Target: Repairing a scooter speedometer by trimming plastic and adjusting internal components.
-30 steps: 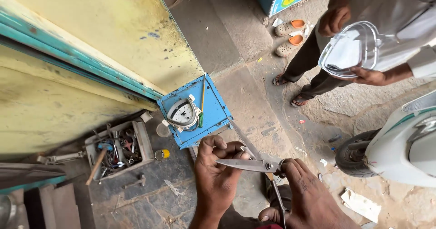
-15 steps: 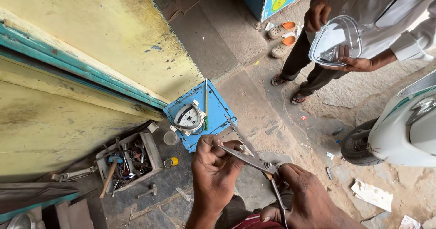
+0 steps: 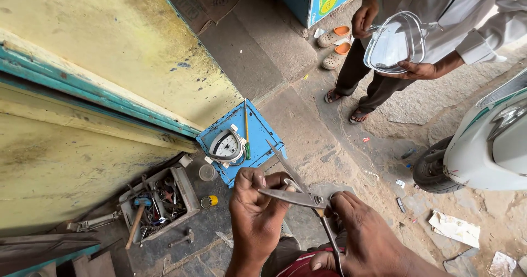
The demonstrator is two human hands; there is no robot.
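My right hand (image 3: pixel 365 238) grips the dark handles of a pair of metal scissors (image 3: pixel 293 192), whose long blades are spread apart and point left and up. My left hand (image 3: pixel 258 208) is closed around something small at the blades; what it pinches is hidden by the fingers. Just beyond the blades lies a blue square stool (image 3: pixel 241 140) carrying a grey speedometer housing (image 3: pixel 226 146) and a thin screwdriver (image 3: pixel 246 131).
A box of tools (image 3: pixel 162 203) with a hammer sits at lower left, small tins beside it. A standing person (image 3: pixel 439 35) holds a clear visor (image 3: pixel 395 41). A white scooter (image 3: pixel 483 145) stands at right. Yellow wall on the left; sandals at top.
The view has shifted, so the stool and tool box sit further right. The scissor blades have opened wider between my hands. The standing person's visor has dropped lower in view.
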